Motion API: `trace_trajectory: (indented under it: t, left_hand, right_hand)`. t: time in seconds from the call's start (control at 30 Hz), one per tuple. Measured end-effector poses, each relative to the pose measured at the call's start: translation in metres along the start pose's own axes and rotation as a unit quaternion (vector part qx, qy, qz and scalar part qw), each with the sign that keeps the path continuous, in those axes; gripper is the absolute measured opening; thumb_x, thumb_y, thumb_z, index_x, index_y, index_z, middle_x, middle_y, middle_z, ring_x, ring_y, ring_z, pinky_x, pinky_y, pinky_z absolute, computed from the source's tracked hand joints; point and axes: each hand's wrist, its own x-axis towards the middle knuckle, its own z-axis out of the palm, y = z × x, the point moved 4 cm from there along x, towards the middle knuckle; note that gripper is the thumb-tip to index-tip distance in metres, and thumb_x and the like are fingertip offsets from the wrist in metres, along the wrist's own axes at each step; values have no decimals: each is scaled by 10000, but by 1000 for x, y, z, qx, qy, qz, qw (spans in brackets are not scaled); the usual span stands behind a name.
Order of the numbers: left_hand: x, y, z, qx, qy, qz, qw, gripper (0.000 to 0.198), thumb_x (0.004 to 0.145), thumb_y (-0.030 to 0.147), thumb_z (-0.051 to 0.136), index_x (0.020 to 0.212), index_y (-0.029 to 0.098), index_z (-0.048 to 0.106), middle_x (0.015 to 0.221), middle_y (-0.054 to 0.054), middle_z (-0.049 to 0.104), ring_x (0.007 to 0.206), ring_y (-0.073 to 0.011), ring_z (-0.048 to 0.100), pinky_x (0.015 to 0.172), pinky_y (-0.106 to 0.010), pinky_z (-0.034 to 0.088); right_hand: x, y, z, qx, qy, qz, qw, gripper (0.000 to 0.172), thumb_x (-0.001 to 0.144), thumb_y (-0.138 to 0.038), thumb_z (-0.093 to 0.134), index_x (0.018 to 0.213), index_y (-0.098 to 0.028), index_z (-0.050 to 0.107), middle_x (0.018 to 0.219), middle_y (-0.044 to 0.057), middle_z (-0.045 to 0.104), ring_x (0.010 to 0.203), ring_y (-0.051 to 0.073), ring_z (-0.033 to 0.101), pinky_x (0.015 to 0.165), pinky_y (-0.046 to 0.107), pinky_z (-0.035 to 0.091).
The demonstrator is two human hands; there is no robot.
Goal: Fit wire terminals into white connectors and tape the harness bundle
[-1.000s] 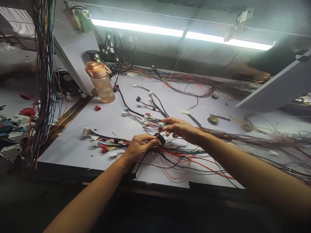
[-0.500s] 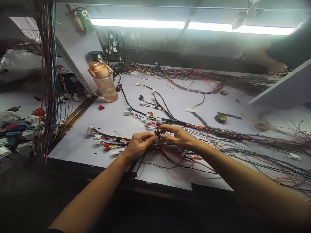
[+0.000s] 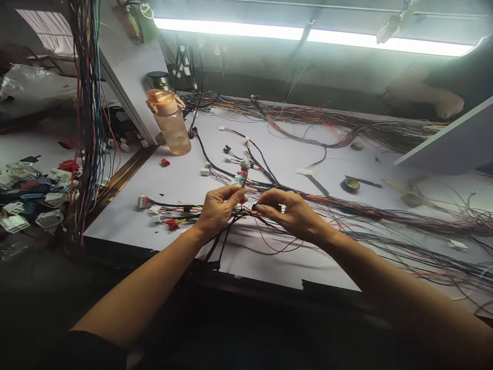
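My left hand (image 3: 220, 209) is closed, thumb and forefinger pinching a thin bundle of wires (image 3: 245, 181) that rises to a white connector (image 3: 245, 164). To its right, my right hand (image 3: 295, 213) is closed in a pinch, with a small black piece (image 3: 254, 207) that looks like black tape at its fingertips. Another dark bit shows between the curled fingers, mostly hidden. Under both hands runs the wire harness (image 3: 327, 203), with black-wrapped branches. Left of my left hand lie a white multi-pin connector (image 3: 142, 202) and red connectors (image 3: 172, 224).
A peach-coloured water bottle (image 3: 171, 126) stands at the back left, near a loose red connector (image 3: 165, 162). Hanging wires (image 3: 87, 123) and a connector heap (image 3: 34, 195) are at the left. Tape rolls (image 3: 350, 184) lie right. Another person's hand (image 3: 449, 105) shows behind.
My hands have moved apart; the right has drawn away to the right with the black piece. The wires with the white connector stay in my left hand. The view has shifted slightly.
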Motion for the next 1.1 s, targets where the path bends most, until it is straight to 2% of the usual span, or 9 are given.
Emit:
trace_trajectory:
  t: [0.1, 0.2, 0.37, 0.5, 0.6, 0.77, 0.93, 1.1]
  left_hand:
    - [3, 2, 2, -14, -28, 5, 999, 229, 781, 378, 701, 791, 152, 739, 752, -22, 683, 755, -142, 595, 791, -275, 456]
    - [0, -9, 2, -28, -36, -10, 999, 248, 800, 378, 679, 852, 149, 758, 771, -34, 701, 793, -159, 614, 818, -289, 462]
    - [-6, -23, -1, -30, -66, -16, 997, 284, 840, 359, 629, 996, 154, 749, 863, -50, 726, 852, -175, 630, 850, -302, 467]
    - [-9, -22, -5, -51, -99, -36, 993, 269, 866, 283, 568, 1026, 153, 740, 981, -65, 727, 974, -208, 621, 917, -325, 447]
    - [-12, -19, -6, -71, -116, -38, 990, 283, 867, 270, 553, 1057, 154, 727, 1029, -72, 721, 1043, -236, 603, 937, -337, 442]
    - [-12, -21, -5, -39, -111, -43, 992, 313, 875, 392, 571, 952, 144, 745, 901, -64, 712, 872, -203, 615, 811, -311, 483]
    - [-8, -24, -4, -82, -97, -65, 990, 320, 867, 403, 591, 878, 125, 750, 825, -61, 699, 801, -174, 606, 782, -300, 487]
    - [-7, -23, -4, -115, -99, -67, 986, 270, 859, 369, 616, 881, 134, 746, 788, -38, 694, 773, -146, 601, 776, -274, 484]
  right_hand:
    - [8, 2, 4, 7, 42, 5, 999, 196, 879, -351, 580, 896, -180, 673, 785, 21, 690, 689, 123, 578, 649, 249, 414]
    - [15, 7, 13, -30, 84, 15, 996, 175, 879, -334, 583, 903, -191, 681, 792, 12, 699, 648, 110, 563, 642, 247, 398]
    - [18, 12, 29, -86, 103, 50, 990, 157, 867, -338, 594, 894, -221, 696, 802, 3, 727, 649, 129, 596, 648, 259, 391]
    - [18, 12, 38, -117, 122, 74, 983, 175, 875, -370, 584, 894, -236, 696, 820, 3, 740, 693, 155, 637, 721, 289, 411]
    - [18, 12, 42, -130, 144, 78, 978, 177, 870, -379, 588, 882, -236, 692, 773, -5, 731, 666, 157, 635, 714, 292, 409]
    - [17, 11, 42, -116, 159, 79, 977, 173, 841, -389, 617, 866, -229, 676, 737, -4, 717, 677, 167, 648, 688, 284, 414]
    - [15, 16, 44, -80, 156, 97, 980, 212, 839, -442, 604, 885, -241, 654, 698, -13, 689, 635, 156, 626, 648, 270, 416]
    - [15, 24, 47, -39, 156, 119, 980, 331, 802, -429, 642, 1042, -220, 553, 724, -23, 646, 635, 144, 596, 631, 262, 428]
